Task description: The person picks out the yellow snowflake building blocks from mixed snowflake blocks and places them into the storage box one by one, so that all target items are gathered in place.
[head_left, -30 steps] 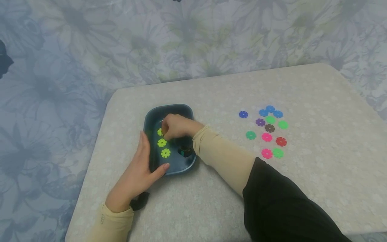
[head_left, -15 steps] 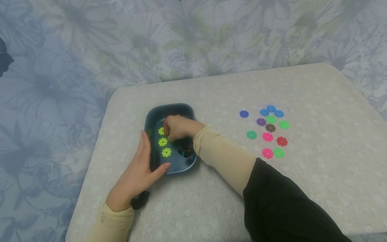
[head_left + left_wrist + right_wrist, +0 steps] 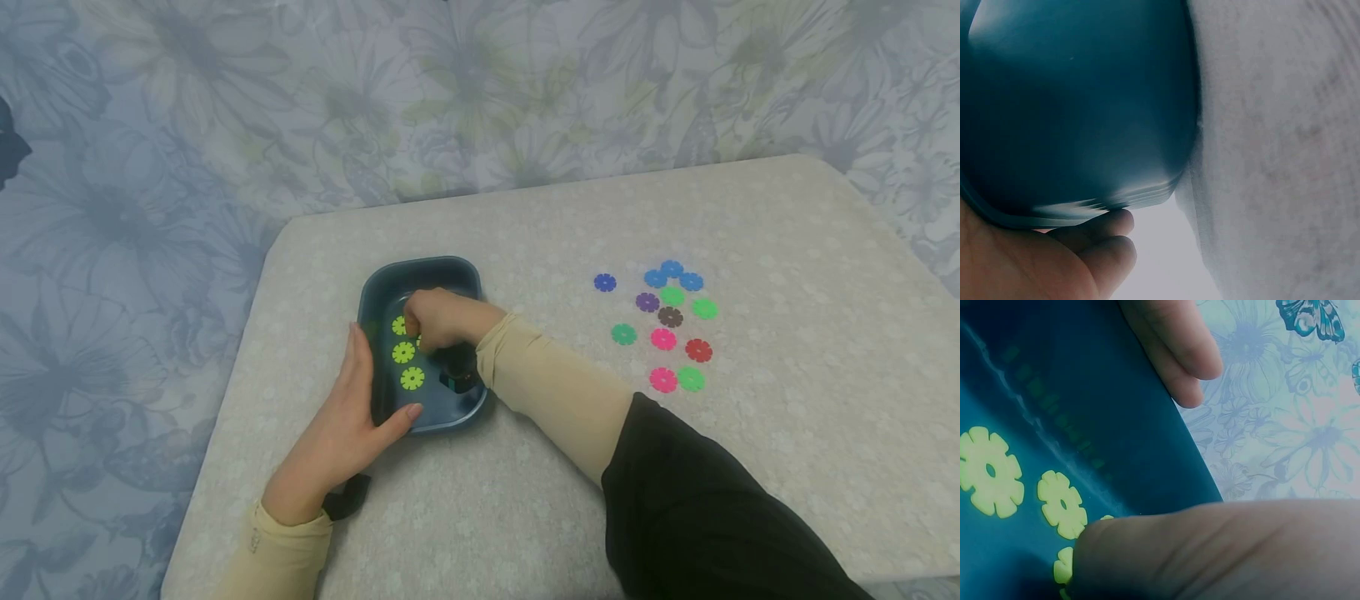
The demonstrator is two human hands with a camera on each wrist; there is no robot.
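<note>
A dark blue-green tray (image 3: pixel 450 417) stands at the table's left. My left hand (image 3: pixel 330 421) holds its near left corner, fingers along the outer wall and thumb over the near rim. Yellow interlocking discs, notched like flowers, line the tray floor; the nearest disc (image 3: pixel 412 378) and the middle disc (image 3: pixel 403 352) show whole, the far disc (image 3: pixel 399 326) partly. My right hand (image 3: pixel 442 318) reaches into the tray with bent fingers, pinching another yellow disc (image 3: pixel 1064 565) beside that row. Its fingers hide most of this disc. In the left wrist view, fingers (image 3: pixel 1110 253) lie under the tray's rim.
Right of the tray, loose discs lie on the cloth-covered table (image 3: pixel 525 242): a blue disc (image 3: pixel 605 282), a brown disc (image 3: pixel 671 317), a red disc (image 3: pixel 699 350), a pink disc (image 3: pixel 663 380) and several others. A floral wall covering (image 3: pixel 480 100) rises behind the table.
The right hand has shifted slightly toward the right within the tray, and a bit of the yellow disc now shows under its fingers. The left hand stays on the tray.
</note>
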